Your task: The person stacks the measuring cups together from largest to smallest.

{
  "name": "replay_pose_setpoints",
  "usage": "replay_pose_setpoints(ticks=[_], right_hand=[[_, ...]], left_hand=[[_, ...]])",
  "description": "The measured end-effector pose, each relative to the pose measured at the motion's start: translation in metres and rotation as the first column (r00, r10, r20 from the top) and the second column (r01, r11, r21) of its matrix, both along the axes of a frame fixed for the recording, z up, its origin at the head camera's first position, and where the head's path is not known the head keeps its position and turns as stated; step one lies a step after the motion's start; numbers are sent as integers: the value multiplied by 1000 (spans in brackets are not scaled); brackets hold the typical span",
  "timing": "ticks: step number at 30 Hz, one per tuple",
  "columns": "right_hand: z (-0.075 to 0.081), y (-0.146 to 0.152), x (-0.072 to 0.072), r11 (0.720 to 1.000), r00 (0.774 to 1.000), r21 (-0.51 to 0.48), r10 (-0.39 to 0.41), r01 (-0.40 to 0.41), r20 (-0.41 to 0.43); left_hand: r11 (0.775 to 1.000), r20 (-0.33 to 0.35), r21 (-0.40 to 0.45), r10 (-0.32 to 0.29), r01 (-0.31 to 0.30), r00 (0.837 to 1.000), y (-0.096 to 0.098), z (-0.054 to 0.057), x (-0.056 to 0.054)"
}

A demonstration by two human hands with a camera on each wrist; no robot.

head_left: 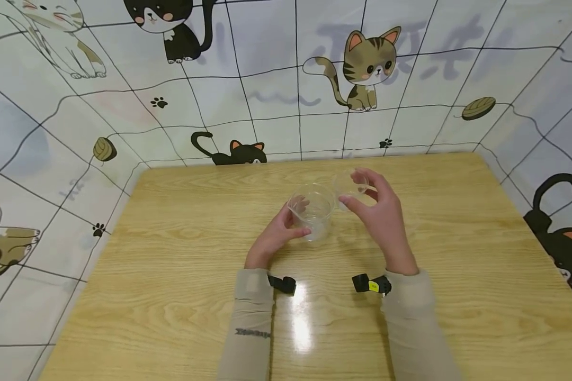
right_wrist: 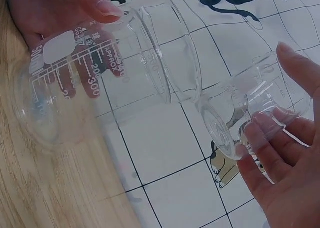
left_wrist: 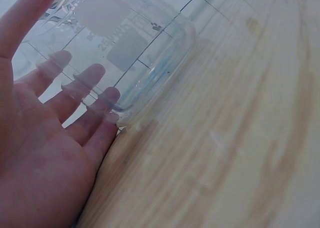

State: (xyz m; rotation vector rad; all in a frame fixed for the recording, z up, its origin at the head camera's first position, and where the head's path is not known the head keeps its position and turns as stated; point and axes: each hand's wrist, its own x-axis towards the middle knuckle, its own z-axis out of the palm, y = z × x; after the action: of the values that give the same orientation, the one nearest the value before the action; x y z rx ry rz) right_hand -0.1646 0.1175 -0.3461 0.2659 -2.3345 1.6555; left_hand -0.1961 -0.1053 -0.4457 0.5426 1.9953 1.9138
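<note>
My left hand (head_left: 278, 231) holds a large clear glass beaker (head_left: 310, 225) low on its side, fingers and thumb around it. In the right wrist view the large beaker (right_wrist: 85, 82) stands on the table, with white graduations up its wall. Two rims show at its mouth, one beyond the other, as of a second beaker (right_wrist: 177, 52) nested inside it. A smaller clear beaker (right_wrist: 250, 107) is held raised beside that mouth by my right hand (head_left: 381, 211), thumb on one side and fingers on the other. Its base is nearest the large beaker's rim.
The wood-grain table (head_left: 195, 301) extends around both hands. Behind and at both sides stand white panels (head_left: 271, 100) with a black grid and cartoon cats. A bright light reflection lies on the table between the forearms.
</note>
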Motion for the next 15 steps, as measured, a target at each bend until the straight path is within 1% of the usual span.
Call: replay_pose_setpoints(ticks=[2,5,9,15], right_hand=[[2,-2,2,1000,1000,-13,-2,2,-10],[3,-7,4,1000,1000,-25,14,-15,-23],[1,-12,6,998,998,-31,45,-46,-42],[-1,-14,5,998,997,-41,49,-51,-60]], left_hand=[[1000,3,5,4,-4,1000,1,0,0],[1000,6,6,8,-8,1000,2,0,0],[1000,7,8,8,-8,1000,2,-2,1],[1000,-12,17,12,-12,1000,3,-1,1]])
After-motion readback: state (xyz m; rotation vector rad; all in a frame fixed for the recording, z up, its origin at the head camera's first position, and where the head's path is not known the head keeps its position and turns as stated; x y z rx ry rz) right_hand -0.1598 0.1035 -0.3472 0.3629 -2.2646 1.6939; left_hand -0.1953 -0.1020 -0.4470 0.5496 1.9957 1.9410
